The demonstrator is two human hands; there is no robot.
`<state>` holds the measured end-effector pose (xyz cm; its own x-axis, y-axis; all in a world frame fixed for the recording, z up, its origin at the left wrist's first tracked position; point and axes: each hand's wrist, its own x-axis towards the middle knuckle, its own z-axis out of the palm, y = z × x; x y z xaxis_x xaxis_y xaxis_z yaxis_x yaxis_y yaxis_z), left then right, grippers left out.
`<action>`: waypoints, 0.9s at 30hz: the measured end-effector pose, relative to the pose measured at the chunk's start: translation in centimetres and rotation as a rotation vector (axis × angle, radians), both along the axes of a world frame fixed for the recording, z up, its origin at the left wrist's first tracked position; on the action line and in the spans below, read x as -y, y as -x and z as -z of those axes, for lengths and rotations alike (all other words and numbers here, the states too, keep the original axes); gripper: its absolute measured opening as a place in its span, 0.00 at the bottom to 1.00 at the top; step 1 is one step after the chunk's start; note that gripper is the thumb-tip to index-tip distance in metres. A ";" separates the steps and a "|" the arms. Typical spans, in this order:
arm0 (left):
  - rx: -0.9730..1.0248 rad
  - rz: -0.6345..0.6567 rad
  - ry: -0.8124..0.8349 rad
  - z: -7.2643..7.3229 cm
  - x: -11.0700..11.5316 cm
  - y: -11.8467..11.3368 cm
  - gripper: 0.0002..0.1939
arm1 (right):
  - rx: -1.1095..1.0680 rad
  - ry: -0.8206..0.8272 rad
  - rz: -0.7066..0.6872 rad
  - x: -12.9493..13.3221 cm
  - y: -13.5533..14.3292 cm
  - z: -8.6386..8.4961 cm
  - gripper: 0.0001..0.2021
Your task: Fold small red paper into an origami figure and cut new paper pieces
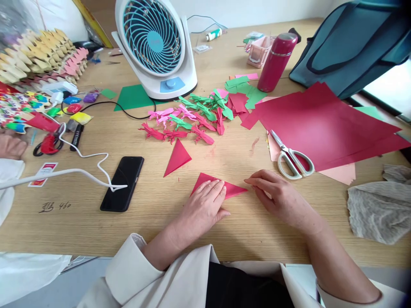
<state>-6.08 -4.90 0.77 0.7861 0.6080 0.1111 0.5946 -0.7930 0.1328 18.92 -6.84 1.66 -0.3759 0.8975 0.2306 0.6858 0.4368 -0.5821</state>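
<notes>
A red sheet of paper [234, 191], folded into a triangle, lies on the table before me. My left hand [205, 199] rests flat over its middle, fingers stretched out. Just beyond the triangle's right corner is my right hand [272, 192], with its fingers curled in and the fingertips close together. Whether anything is between those fingertips I cannot make out. A second folded red triangle [178, 158] lies to the upper left. Behind it are several small folded paper figures in pink [160, 114], green [205, 110] and red [202, 134].
White-handled scissors [290, 156] lie by large red sheets [298, 124] at right. A black phone [122, 184] with a white cable is at left. A fan [157, 47], red flask [278, 62], blue bag [349, 47] and grey cloth [380, 209] surround the work. Another person's hand [11, 145] shows at far left.
</notes>
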 end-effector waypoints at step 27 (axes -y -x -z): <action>-0.060 0.007 -0.020 0.2 0.1 -0.1 0.29 | 0.095 -0.016 -0.018 1.8 0.0 1.5 0.23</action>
<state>-5.99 -4.99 0.58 0.7959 0.6006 0.0759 0.5954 -0.7993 0.0810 18.91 -8.60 0.12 -0.4129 0.8869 0.2072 0.7297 0.4582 -0.5076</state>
